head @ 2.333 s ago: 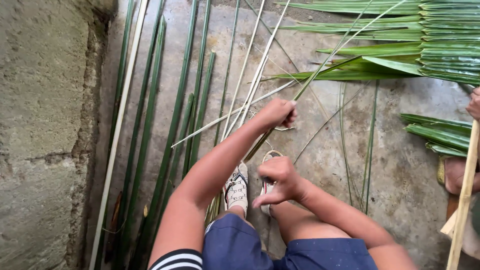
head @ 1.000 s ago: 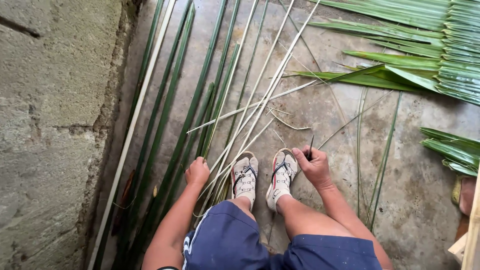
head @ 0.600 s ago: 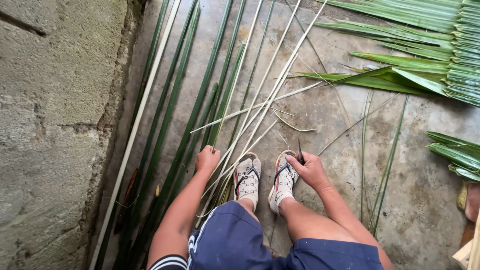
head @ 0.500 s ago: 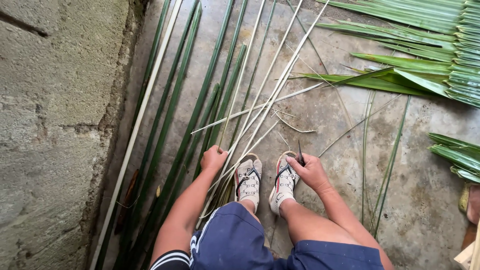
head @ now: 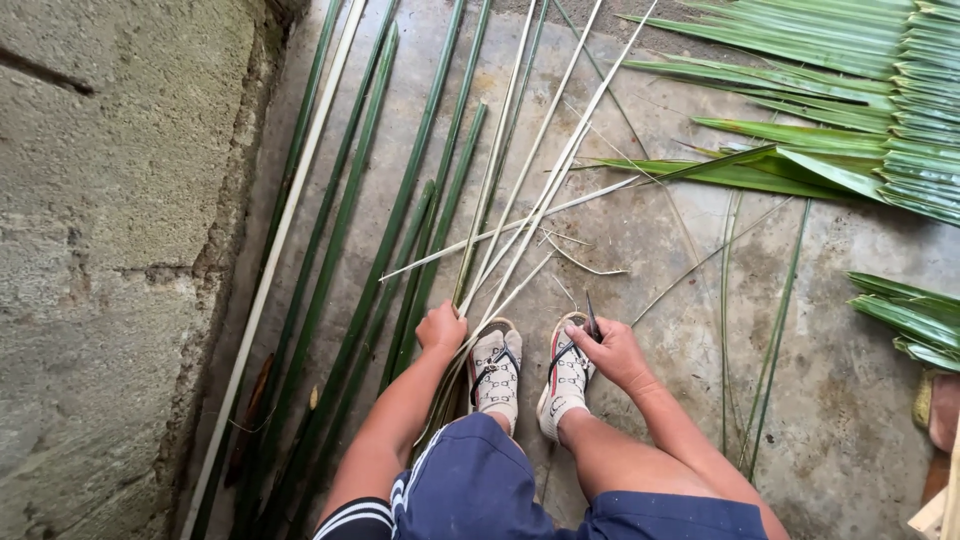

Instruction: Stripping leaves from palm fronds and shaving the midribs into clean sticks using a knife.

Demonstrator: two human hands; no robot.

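Concrete floor holds green strips, pale midribs and palm leaves.

1. Floor: rough, matt concrete, stained.
2. Wall: coarse, pitted cement.
3. Leaf strips: smooth green plant fibre, faintly glossy.
4. Midribs: pale, woody, matt.
5. Shorts: blue cloth.

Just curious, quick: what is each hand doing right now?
Left hand: closed on a bundle of pale leaf ribs.
Right hand: closed on a small dark blade.
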